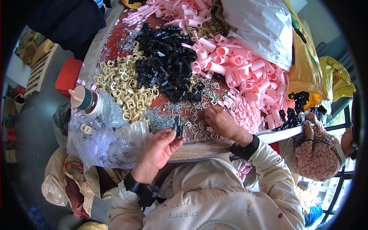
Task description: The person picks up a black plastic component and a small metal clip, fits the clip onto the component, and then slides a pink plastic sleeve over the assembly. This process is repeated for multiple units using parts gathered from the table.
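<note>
My left hand (163,147) holds a small black plastic part (178,127) upright between thumb and fingers, just above the table's near edge. To its right, my right hand (224,122) is lowered over the scattered wire clips (194,119), its fingers curled together. Whatever they pinch, if anything, is too small to make out. Small pale pink pieces (245,113) lie in a heap beside that hand. Beyond both hands rises a pile of black plastic parts (163,63). Cream-coloured ring-shaped pieces (128,82) are heaped left of it, and small grey metal bits (161,119) lie near my left hand.
Pink tube-like parts (245,69) are piled at the right beside a white sack (260,30). A lidded bottle (86,100) and clear plastic bags (109,143) stand at the near left. Another person (316,155) works at the right edge. A red container (68,76) sits beyond the left side.
</note>
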